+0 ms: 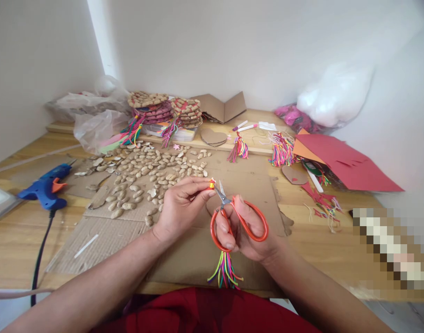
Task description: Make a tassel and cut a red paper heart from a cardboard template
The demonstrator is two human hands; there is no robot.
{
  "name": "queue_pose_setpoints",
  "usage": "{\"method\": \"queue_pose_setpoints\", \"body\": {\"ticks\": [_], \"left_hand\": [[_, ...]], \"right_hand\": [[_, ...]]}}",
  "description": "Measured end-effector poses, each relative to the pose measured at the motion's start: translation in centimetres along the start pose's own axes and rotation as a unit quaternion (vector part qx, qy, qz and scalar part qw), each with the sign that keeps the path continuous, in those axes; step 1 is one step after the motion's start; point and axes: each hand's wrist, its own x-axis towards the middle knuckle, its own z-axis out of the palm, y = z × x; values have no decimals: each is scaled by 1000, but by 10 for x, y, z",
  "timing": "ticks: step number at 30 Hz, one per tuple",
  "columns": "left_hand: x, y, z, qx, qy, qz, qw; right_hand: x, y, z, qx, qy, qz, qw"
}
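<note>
A: What's behind it all?
B: Pale walls point(212, 55), with a wooden worktop point(10, 157) below and flattened cardboard point(243, 171) over its middle.
A: And the hands?
B: Two. The left grip point(182, 203) pinches one small red-and-yellow piece point(211, 185) between thumb and fingers, above the cardboard. The right grip point(246, 226) is closed through the orange handles of one pair of scissors point(226, 201), blades slightly apart, tips beside that piece.
A: Anything just below?
B: One bunch of multicoloured cords point(226, 273), its upper end hidden.
A: Farther out?
B: Peanuts point(128, 206) to the left, too many to count; one white strip point(86, 246); one blue glue gun point(47, 185) at far left.
A: At the back?
B: Two stacks of peanut-covered pieces point(186, 111), two marker pens point(247, 127) and two small pink stars point(176, 147).
A: Cardboard hearts?
B: Two visible: one heart near the back point(214, 137), one heart on the right point(294, 175), beside a red sheet point(354, 162).
</note>
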Motion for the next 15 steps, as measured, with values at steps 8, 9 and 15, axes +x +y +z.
{"method": "queue_pose_setpoints", "body": {"ticks": [8,9,15], "left_hand": [[0,3,0,-18,3,-29,999],[-1,3,0,-19,4,-34,999],[-1,3,1,-26,1,-47,999]], "right_hand": [[0,2,1,-39,27,10,999],[0,3,1,-42,29,10,999],[1,2,4,-37,32,4,999]]}}
